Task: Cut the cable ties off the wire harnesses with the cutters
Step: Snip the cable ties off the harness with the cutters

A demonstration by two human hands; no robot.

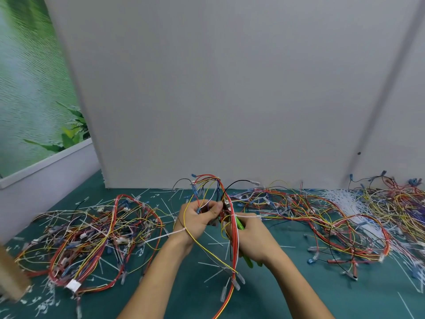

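My left hand [197, 218] grips a bundle of red, yellow and blue wires, the wire harness [208, 185], lifted above the green table. My right hand [249, 236] holds green-handled cutters [240, 225], whose jaws point up into the bundle near my left thumb. A white cable tie [247, 216] wraps the red wires just right of the jaws. Another white cable tie [171, 233] sticks out by my left wrist. Red and yellow wires hang down between my forearms.
A heap of harnesses [92, 236] lies at the left and a bigger heap [322, 212] at the right. Cut white ties [345, 201] are piled far right and scattered over the green mat [184, 291]. A grey wall panel [230, 88] stands behind. A brown box corner [11, 277] sits at the left edge.
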